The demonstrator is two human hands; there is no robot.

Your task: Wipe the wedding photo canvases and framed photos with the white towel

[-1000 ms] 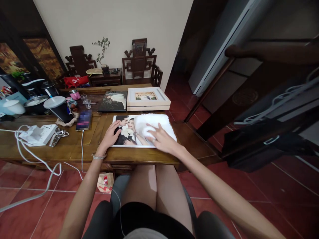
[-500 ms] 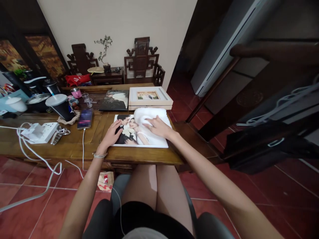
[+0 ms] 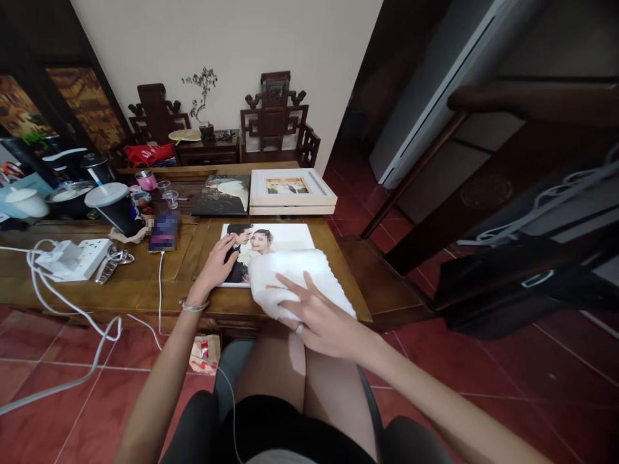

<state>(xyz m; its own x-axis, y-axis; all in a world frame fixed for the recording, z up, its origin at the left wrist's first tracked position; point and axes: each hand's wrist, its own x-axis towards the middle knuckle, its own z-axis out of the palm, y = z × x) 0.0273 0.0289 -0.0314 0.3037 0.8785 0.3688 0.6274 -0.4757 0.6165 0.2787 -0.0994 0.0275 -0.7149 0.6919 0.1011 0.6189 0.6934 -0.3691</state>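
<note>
A wedding photo panel [image 3: 285, 237] lies flat on the wooden table [image 3: 188, 277], showing a couple in dark and white clothes. My left hand [image 3: 215, 264] rests on its left edge, fingers stretched out and flat, pinning nothing but the panel's surface. A fluffy white cloth [image 3: 314, 264] covers the lower right of the panel and hangs over its near edge. My right hand [image 3: 314, 312] has hold of this cloth from above, its fingers spread across the folds and pressing into them. The lower right corner of the panel is hidden under the cloth.
Behind the panel lie a boxed white frame [image 3: 293, 201] and a dark photo panel [image 3: 222, 196]. Leftward are a phone [image 3: 163, 233] on a cable, a lidded cup [image 3: 113, 209], a power strip [image 3: 91, 258] and small clear cups [image 3: 171, 198]. White cords hang over the table's front edge.
My right hand has drawn the cloth from the panel's upper right down toward me, past its near edge. The picture's upper right is uncovered now. My left hand has stayed in place.
</note>
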